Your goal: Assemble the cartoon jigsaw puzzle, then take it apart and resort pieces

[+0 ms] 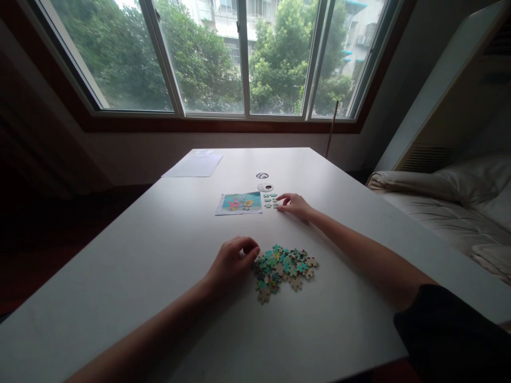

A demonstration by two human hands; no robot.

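Note:
A heap of loose jigsaw pieces [284, 268] lies in the middle of the white table [159, 276]. My left hand [233, 260] rests at the heap's left edge, fingers curled in, fingertips touching the nearest pieces. Farther away, my right hand [294, 205] reaches out with fingers bent down onto the table beside a few green pieces [270, 200] laid in a small group. Left of that group lies a colourful picture card [239, 203] showing cartoon figures.
Two small round objects [265, 186] sit just beyond the picture card. Sheets of white paper [194, 165] lie at the table's far left. A bed with pale bedding [451, 197] stands to the right. A wide window fills the far wall.

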